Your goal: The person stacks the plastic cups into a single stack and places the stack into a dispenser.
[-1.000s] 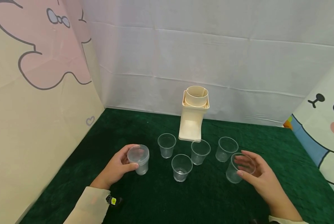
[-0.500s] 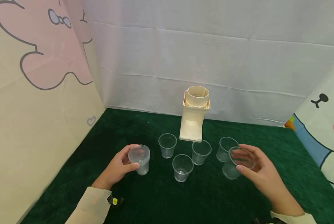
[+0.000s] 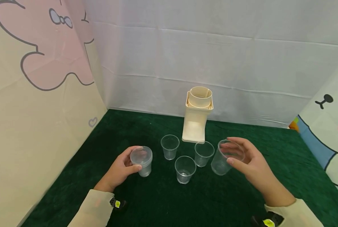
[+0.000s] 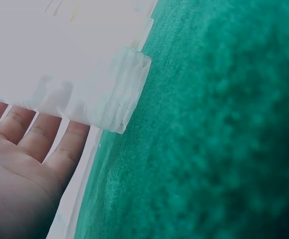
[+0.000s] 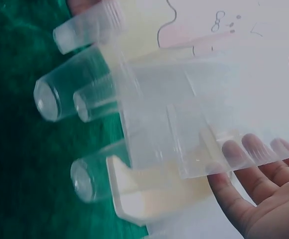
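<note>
On the left, my left hand (image 3: 119, 168) holds a stack of nested clear plastic cups (image 3: 144, 162) upright, thumb in front and fingers behind. The stack (image 4: 127, 89) looks washed out in the left wrist view. My right hand (image 3: 252, 160) grips a clear plastic cup (image 3: 221, 164) between thumb and fingers, tilted somewhat. Another cup stood at this spot before; whether it is behind the held one or nested with it, I cannot tell. Three single clear cups stand between the hands: one at the back left (image 3: 169, 148), one in front (image 3: 185, 171) and one at the back right (image 3: 203, 156).
A cream plastic dispenser-like stand (image 3: 195, 116) with a round open tube on top stands at the back, near the white cloth wall (image 3: 157, 56). Dark green cloth (image 3: 169, 205) covers the table. Printed cartoon cloths hang at both sides.
My right hand has moved left and away from me with its cup, to where another cup stood; that cup no longer shows separately. My left hand and its stack stay almost still.
</note>
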Motion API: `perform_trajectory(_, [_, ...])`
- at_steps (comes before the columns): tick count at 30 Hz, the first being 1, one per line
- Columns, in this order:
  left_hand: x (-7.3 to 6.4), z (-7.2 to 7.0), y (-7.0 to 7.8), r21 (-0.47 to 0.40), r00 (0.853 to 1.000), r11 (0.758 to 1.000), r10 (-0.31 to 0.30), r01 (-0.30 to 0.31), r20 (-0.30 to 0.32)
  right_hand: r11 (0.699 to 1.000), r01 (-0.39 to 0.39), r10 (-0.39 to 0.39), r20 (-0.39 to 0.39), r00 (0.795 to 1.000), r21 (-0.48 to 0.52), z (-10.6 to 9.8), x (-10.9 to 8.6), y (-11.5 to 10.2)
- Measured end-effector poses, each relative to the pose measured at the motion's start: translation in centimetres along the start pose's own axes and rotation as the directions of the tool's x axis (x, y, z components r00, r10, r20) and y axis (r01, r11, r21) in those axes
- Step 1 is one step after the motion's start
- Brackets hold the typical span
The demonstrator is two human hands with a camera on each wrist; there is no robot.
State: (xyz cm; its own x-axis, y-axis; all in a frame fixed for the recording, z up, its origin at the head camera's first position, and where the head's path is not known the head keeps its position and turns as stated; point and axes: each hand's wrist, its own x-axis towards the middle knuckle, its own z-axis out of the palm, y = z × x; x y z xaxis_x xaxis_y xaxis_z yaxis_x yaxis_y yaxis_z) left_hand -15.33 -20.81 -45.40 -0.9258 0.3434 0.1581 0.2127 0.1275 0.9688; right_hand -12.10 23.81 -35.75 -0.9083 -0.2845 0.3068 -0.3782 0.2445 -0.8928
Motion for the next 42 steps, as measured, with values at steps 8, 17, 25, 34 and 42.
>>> perform_trajectory(8, [-0.1,0.1,0.0,0.01,1.0,1.0,-0.004,0.004,-0.014,0.998,0.045,-0.047,0.031,0.998,0.052,2.8,2.2,-1.3])
perform_trajectory(17, [0.1,0.3,-0.3,0.009,1.0,1.0,0.012,-0.012,-0.011,0.986,0.058,-0.075,0.106,0.992,0.156,5.9,5.0,-2.9])
perform_trajectory(25, [0.0,0.3,0.0,0.024,1.0,1.0,-0.007,0.008,-0.016,0.989,0.086,-0.111,0.215,0.97,0.122,8.5,7.1,-4.0])
perform_trajectory(34, [0.0,0.4,-0.1,0.029,1.0,1.0,0.006,-0.005,-0.022,0.993,0.023,-0.055,0.287,0.956,0.112,11.4,8.7,-5.3])
perform_trajectory(42, [-0.1,0.4,0.0,0.003,1.0,1.0,0.008,-0.008,-0.015,0.988,0.025,-0.069,0.287,0.955,0.154,13.5,10.2,-5.7])
